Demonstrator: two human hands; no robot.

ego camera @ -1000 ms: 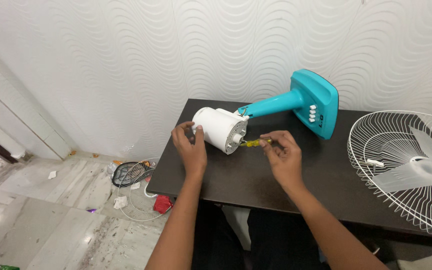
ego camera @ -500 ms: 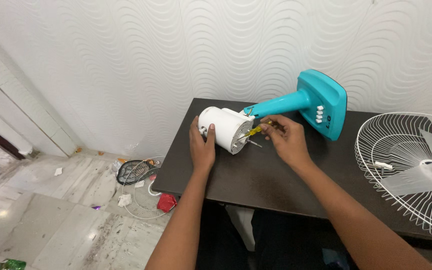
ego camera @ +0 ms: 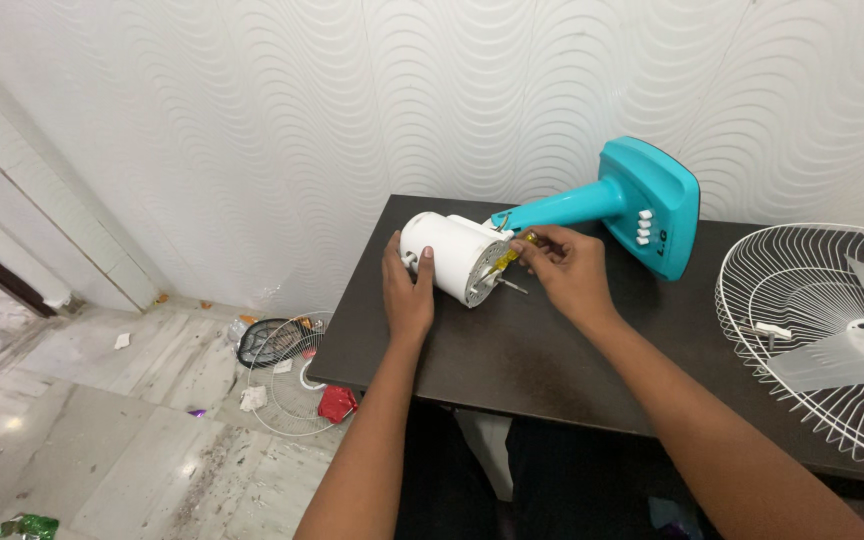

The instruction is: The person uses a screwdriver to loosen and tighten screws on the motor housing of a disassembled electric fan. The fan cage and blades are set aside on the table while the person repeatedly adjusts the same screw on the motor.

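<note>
Head view, left to right. Floor at far left: loose debris, a second wire grille (ego camera: 287,375) lying flat, a small red scrap (ego camera: 336,402) beside it.

Dark desk (ego camera: 512,360) stands against the textured wall. Left hand (ego camera: 407,290) is clamped on the white motor housing (ego camera: 442,255), fingers wrapped over the near side, steadying it. Housing lies on its side near the back left of the desk, vented face and bare shaft (ego camera: 507,284) pointing right.

Right hand (ego camera: 567,265) is closed around a yellow-handled screwdriver (ego camera: 505,256), tip at the vented face of the housing. Whether the tip sits in a screw head: can't tell, too small from here.

Teal stand neck (ego camera: 562,208) runs from the housing up to the teal base (ego camera: 652,205), tipped on edge near the wall, white buttons facing the camera.

Far right: white front guard (ego camera: 802,330) lying on the desk, translucent blade (ego camera: 852,345) resting in it, well apart from the motor.

Status, as I read it: guard and blade are already off, motor shaft exposed. Housing looks still closed up and still joined to the stand, so the housing screws are what's in hand; everything past that is untouched.
</note>
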